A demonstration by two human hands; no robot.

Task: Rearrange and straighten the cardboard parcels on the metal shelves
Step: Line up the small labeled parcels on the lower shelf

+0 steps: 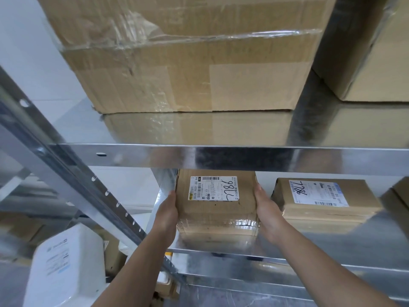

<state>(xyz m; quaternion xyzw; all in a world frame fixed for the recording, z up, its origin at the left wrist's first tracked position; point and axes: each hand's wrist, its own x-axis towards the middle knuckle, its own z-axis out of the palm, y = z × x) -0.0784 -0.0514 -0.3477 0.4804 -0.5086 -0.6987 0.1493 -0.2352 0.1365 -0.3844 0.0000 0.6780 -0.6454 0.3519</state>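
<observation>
A small cardboard parcel (218, 214) with a white label marked 7786 stands on the middle metal shelf (332, 247), under the upper shelf's front beam (221, 157). My left hand (167, 214) presses flat against its left side. On the other side, my right hand (266, 212) presses its right face, fingers straight. A second labelled parcel (323, 203) lies to the right, a small gap away. Part of a third parcel (398, 196) shows at the far right edge. A large taped carton (183, 63) and another box (376, 52) rest on the upper shelf.
A perforated steel upright (73, 173) slants across the left. Below left sit a white plastic appliance (66, 269) and more cartons (112, 251). Lower shelf rails (265, 280) run beneath my forearms.
</observation>
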